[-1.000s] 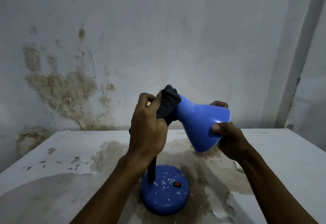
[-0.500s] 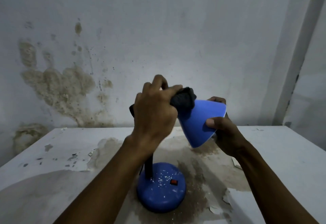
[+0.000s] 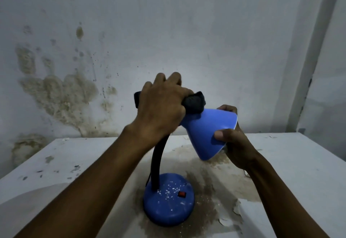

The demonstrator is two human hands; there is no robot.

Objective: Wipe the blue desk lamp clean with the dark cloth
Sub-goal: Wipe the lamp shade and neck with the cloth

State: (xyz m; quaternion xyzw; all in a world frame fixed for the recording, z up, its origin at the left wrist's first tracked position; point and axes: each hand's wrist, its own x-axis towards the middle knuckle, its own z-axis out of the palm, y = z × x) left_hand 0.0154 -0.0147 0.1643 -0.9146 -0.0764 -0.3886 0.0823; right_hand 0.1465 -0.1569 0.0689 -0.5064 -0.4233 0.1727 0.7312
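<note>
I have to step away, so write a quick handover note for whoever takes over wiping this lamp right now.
Left hand: shut on the cloth, pressing it on the narrow top of the shade.
Right hand: gripping the shade's rim, steadying it.
Lamp stands on the table; its base is on the stained patch.
Done: shade top being wiped.
Left: base, which carries white flecks; the neck; how clean the rest of the shade is, cannot tell.

From my feed a dim, bluish scene, soft light brightest on the wall (image 3: pixel 187 31) centre, corners falling darker, faint sheen on the lamp shade (image 3: pixel 209 131), left hand (image 3: pixel 161 106) slightly motion-blurred, table (image 3: pixel 299 163) edges bowed by the wide lens.
</note>
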